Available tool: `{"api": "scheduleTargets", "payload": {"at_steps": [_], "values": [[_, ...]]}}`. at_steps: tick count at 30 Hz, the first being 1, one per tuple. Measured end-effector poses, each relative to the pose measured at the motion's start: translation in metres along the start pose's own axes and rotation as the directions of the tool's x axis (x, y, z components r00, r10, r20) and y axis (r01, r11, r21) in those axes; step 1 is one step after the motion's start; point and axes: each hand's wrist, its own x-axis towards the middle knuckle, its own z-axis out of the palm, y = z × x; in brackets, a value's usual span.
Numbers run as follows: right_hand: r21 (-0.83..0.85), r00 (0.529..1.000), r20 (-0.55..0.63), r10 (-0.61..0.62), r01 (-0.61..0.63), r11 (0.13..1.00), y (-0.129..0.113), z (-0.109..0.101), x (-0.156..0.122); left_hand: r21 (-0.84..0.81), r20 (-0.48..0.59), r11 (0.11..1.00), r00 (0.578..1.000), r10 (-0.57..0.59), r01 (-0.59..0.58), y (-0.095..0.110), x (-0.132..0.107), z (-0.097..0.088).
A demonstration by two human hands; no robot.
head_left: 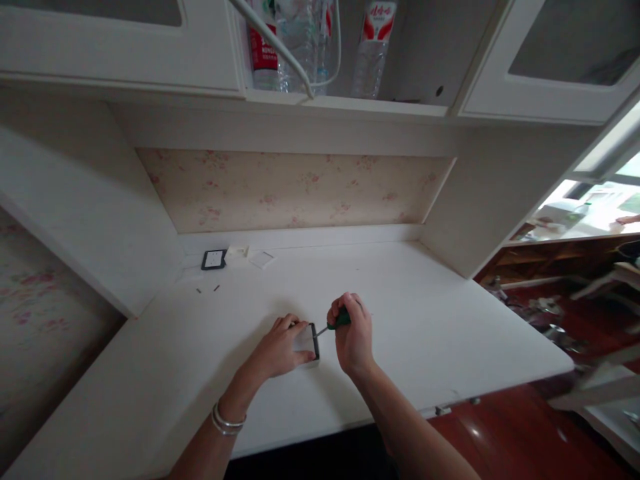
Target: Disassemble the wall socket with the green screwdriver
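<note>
On the white desktop, my left hand (277, 348) grips a small white switch box with a dark edge (317, 341), fingers along its far side and thumb on its near side. My right hand (356, 337) is closed around the green handle of a screwdriver (341, 319). The screwdriver's thin shaft points left and its tip meets the box at its dark right edge; the exact contact point is too small to make out. Farther back lie a black-framed white socket plate (215, 259), a white plastic piece (237, 252) and a flat white frame (262, 259).
Two small screws (217, 288) lie at the desktop's left. Above hangs a cabinet shelf (350, 105) with plastic bottles (373, 50) and a drooping white cable (280, 45). Side panels (505, 180) flank the desk. A person's hand (627, 219) shows at the far right.
</note>
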Motion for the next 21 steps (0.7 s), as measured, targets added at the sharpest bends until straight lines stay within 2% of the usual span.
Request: {"api": "scheduleTargets", "payload": {"at_steps": [3,9,21], "values": [[0.021,0.999,-0.043,-0.018,0.019,1.0,0.001,-0.001,-0.005,-0.032,0.001,0.999,1.0,-0.007,0.007,0.004,-0.001,0.001],[0.178,0.972,-0.234,0.004,0.038,0.983,0.0,-0.015,-0.003,-0.092,0.031,0.995,0.999,-0.02,0.023,0.004,0.0,0.007],[0.431,0.901,-0.401,0.167,0.024,0.902,0.018,-0.072,-0.004,-0.124,0.102,0.991,0.994,-0.031,0.044,0.008,0.0,0.002]]}}
